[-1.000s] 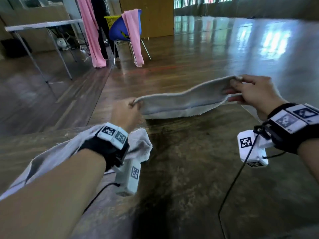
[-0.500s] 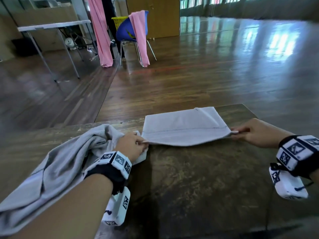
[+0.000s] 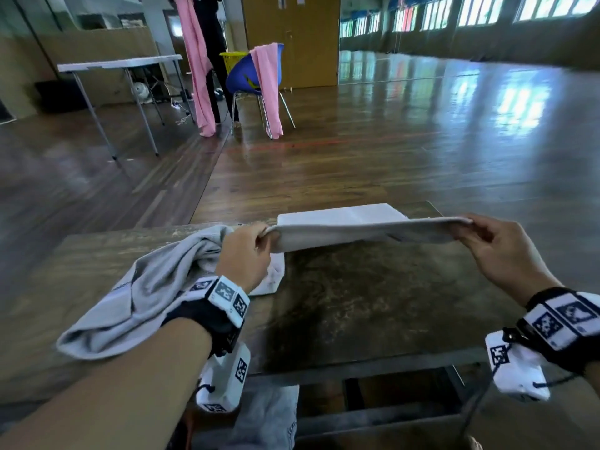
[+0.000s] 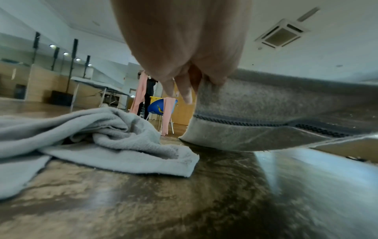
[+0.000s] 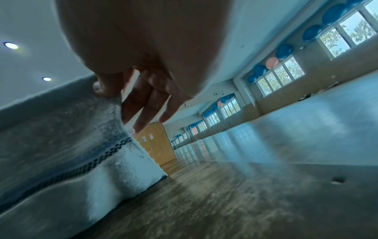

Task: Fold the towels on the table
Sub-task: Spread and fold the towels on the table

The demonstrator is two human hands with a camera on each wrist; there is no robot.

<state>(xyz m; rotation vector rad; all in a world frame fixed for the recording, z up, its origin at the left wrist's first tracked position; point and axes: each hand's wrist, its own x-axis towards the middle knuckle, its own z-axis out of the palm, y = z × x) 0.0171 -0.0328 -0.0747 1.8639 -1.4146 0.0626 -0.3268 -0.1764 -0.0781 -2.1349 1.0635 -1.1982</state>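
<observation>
Both my hands pinch the near corners of the towel [image 3: 357, 233]: left hand [image 3: 245, 254], right hand [image 3: 496, 251]. It's lifted off the table [image 3: 373, 303]; a weak pinch could drop a corner and skew the fold.

A large hall: polished wood floor [image 3: 406, 151], window rows [image 5: 286, 72], folding table [image 3: 120, 63], ceiling air-conditioner [image 4: 282, 36].

Words: none can be read anywhere.
Numbers: none can be read.
Wrist bands [image 3: 227, 295]: black and white square code patterns, no letters.
Wrist camera boxes [image 3: 224, 383]: the same kind of square code patterns, no letters.
Papers on the far door [image 5: 147, 137]: too small and blurry to read.
</observation>
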